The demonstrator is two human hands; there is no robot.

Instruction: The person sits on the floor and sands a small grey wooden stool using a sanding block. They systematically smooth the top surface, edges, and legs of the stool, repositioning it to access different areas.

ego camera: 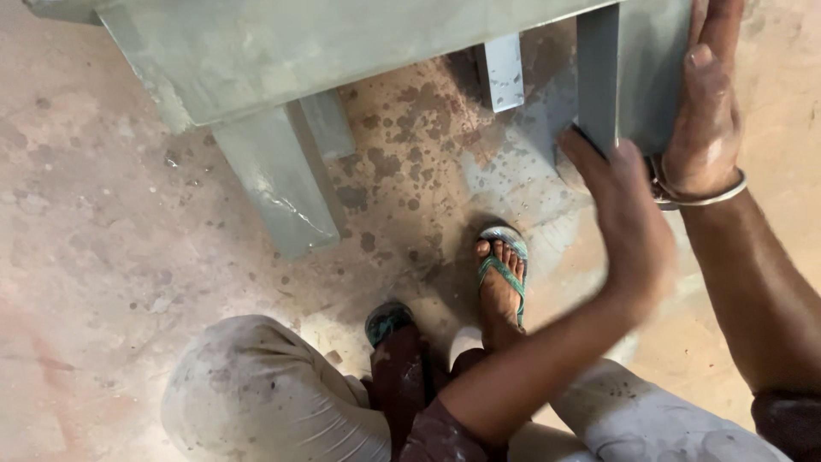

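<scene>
A grey-painted metal frame (282, 43) stands on the floor, with square legs (274, 184) reaching down. My left hand (629, 214) reaches across from the bottom middle and grips the lower edge of the right-hand grey upright (599, 68); it is slightly blurred. My right hand (705, 128), with a metal bangle (697, 197) on its wrist, lies flat with straight fingers against the outer face of that same upright.
My feet in green flip-flops (505, 274) rest on the stained, paint-spotted concrete floor (111, 239) just below the frame. My knees in dusty pale trousers (256, 393) fill the bottom of the view. A short grey leg (500, 73) stands farther back.
</scene>
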